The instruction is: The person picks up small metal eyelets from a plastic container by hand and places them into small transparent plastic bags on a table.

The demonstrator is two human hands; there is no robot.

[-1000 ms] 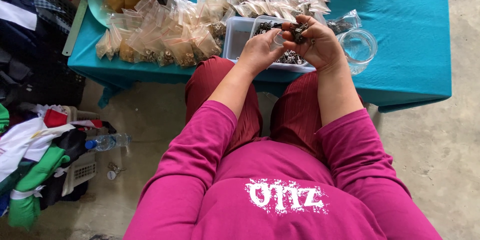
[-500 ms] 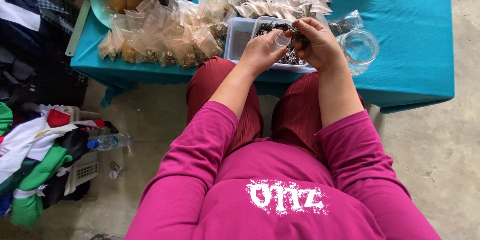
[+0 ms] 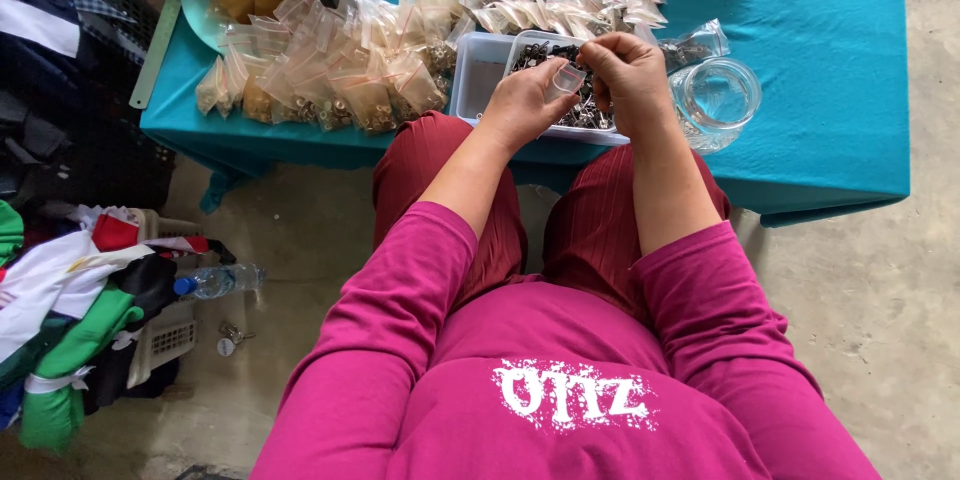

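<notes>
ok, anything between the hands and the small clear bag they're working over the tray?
Nothing visible. The left hand and right hand both touch the small clear bag, held above the white tray of dark metal pieces. The glass jar stands off to the right, apart.

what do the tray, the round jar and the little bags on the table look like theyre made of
Tray: likely plastic, whitish and translucent, with thin walls. Jar: clear and glossy, glass or hard plastic, can't tell which. Little bags: thin clear plastic film, crinkled and shiny. Left hand holds one small clear bag over the tray.
</notes>
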